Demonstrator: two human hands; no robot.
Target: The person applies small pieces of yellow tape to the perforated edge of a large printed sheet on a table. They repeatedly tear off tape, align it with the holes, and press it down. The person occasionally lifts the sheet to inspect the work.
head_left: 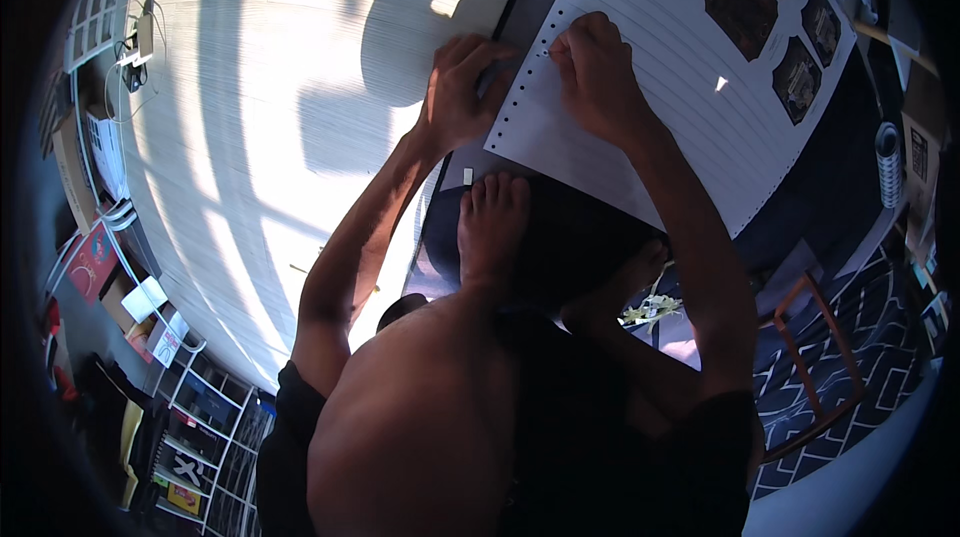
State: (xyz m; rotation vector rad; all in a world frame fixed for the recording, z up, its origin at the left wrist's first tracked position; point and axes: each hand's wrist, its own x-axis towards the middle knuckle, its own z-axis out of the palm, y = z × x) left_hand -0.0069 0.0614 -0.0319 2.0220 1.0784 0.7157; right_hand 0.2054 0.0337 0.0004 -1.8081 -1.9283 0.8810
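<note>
A large white sheet (660, 87) with a row of small holes along its edge lies on the floor, and both hands are at its upper left corner. The right hand (597, 72) rests on the sheet near the holes, with its fingers closed together as if pinching something small; I cannot tell what. The left hand (462, 87) is just beside the sheet's edge, fingers bent, pressing down there. A bare foot (490, 222) stands just below the sheet. Dark printed cards (745, 7) lie on the sheet's far part.
</note>
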